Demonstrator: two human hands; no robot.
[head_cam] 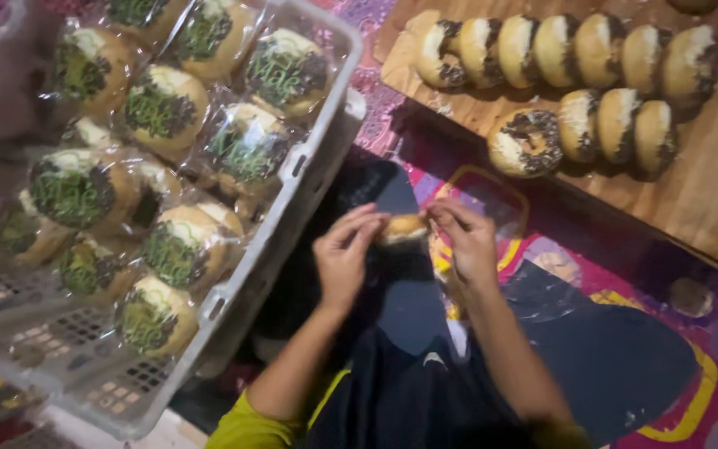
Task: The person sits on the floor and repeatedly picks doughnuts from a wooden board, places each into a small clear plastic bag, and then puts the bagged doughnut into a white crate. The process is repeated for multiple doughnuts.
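A doughnut is sitting pinched between the left hand and right hand, both closing on it over a clear bag. Bagging seems underway; the wooden board lies at two o'clock, the crate at ten.

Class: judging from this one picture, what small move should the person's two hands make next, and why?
Probably ease the clear plastic bag over the round doughnut pinched between left hand and right hand: the white plastic crate holds bagged ones.
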